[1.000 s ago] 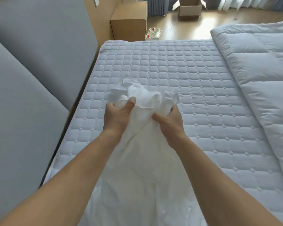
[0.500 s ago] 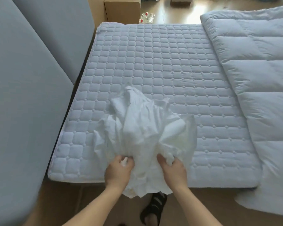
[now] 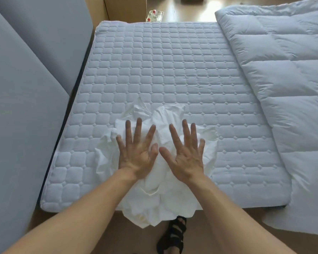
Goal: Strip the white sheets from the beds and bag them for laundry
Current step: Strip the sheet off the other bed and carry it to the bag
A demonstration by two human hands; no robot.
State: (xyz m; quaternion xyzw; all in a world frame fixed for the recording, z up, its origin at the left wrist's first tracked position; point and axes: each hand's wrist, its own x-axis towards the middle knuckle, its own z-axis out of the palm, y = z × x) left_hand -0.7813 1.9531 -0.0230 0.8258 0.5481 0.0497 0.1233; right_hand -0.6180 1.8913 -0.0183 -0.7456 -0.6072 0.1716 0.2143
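Currently, left hand [image 3: 136,154] and right hand [image 3: 184,156] are spread flat, gripping nothing, over the bunched white sheet [image 3: 154,195] at the mattress [image 3: 154,70] 6 o'clock edge. Stripping appears complete; next, gather and bag.

Bare quilted mattress [image 3: 173,70] stretches ahead of the crumpled sheet [image 3: 154,195], giving open passage forward. 2 obstacles flank it: a tall grey panel [image 3: 26,98] along the left edge, a thick duvet [image 3: 283,88] overlapping the right side.

soft daylight from ahead, floor [image 3: 200,13] glare, edges warped.
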